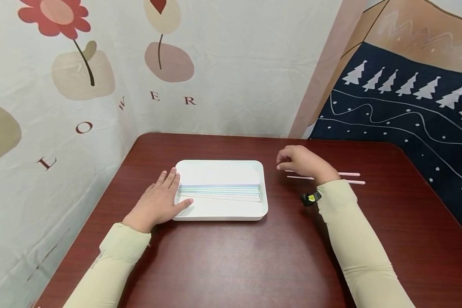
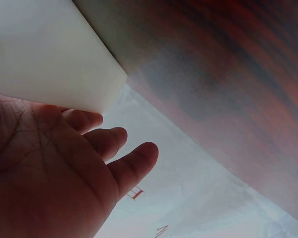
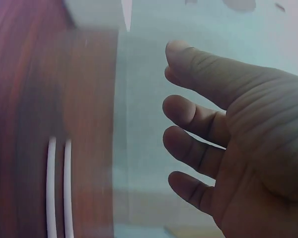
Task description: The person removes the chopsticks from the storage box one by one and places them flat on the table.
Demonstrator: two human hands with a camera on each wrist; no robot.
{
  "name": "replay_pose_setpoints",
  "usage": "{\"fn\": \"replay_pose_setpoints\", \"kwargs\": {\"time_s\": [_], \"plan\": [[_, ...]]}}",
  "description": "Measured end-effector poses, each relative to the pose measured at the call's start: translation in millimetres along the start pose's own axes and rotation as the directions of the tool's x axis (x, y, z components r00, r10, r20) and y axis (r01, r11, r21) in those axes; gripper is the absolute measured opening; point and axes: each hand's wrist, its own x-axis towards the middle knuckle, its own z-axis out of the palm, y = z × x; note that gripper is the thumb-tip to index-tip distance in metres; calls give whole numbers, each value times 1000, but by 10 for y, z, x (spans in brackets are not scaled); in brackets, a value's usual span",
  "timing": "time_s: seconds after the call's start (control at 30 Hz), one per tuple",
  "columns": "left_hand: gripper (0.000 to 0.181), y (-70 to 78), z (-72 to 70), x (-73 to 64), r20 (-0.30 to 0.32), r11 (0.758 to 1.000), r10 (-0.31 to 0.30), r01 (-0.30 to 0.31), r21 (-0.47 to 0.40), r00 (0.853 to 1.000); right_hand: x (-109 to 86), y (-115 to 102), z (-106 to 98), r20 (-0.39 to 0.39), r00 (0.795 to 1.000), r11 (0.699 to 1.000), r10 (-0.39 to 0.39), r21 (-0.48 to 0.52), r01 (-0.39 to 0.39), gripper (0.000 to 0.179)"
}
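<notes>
Lying straight: two pale pink sticks point(image 3: 50, 188)

1 table point(image 1: 231, 265), 1 tray point(image 1: 219, 172). 2 pink sticks point(image 1: 355, 182) on the table. Several sticks point(image 1: 219, 190) in the tray, packed too close for an exact number. 2 hands: 1 left hand point(image 1: 158, 203), 1 right hand point(image 1: 306, 162). 2 sleeves point(image 1: 363, 248). Wall print: 6 letters point(image 1: 154, 96), 2 flower stems point(image 1: 92, 81), 7 trees point(image 1: 353, 73), last one cut off.

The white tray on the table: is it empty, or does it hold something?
Not empty: in the head view, several thin, pale-coloured sticks lie lengthwise inside the tray, leaving much of its bottom bare.
</notes>
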Motion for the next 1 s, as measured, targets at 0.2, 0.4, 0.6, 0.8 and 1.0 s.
{"fn": "replay_pose_setpoints", "kwargs": {"time_s": [0.2, 0.4, 0.6, 0.8, 1.0], "plan": [[97, -20, 13, 6, -5, 1000, 0, 0, 2, 1000, 283, -344, 171, 64, 998, 1000, -18, -2, 18, 3], [96, -16, 4, 4, -11, 1000, 5, -5, 6, 1000, 487, -596, 316, 93, 995, 999, -47, 10, 46, 4], [95, -15, -10, 0, -13, 1000, -1, 1, 1, 1000, 656, -776, 418, 91, 992, 995, -82, 70, 76, 4], [96, -7, -2, 0, -2, 1000, -14, 14, -12, 1000, 778, -863, 582, 90, 989, 985, -117, 140, 103, 3], [95, 3, 4, 1, 1, 1000, -25, 25, -9, 1000, 861, -899, 795, 116, 987, 980, -108, 181, 86, 4]]}}
